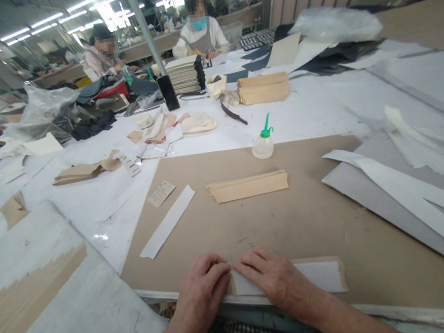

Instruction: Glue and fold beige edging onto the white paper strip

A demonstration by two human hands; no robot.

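Note:
At the near edge of the brown board, a white strip (320, 275) lies on top of a slightly wider tan strip (343, 273). My left hand (205, 280) has its fingers bent and closed at the left end of the tan strip. Over the white strip's left part lies my right hand (276, 275), fingers curled together and their tips pressing near that end. The two hands almost meet, and they cover part of both strips. Exactly how the fingertips grip is hidden.
On the brown board (198, 230) are a tan strip stack (248, 186), a loose white strip (168, 223), a paper label (162, 193) and a green-tipped bottle (263, 141). Long white strips (398, 186) lie right; a padded board (88, 301) stands left. Two co-workers sit across the table.

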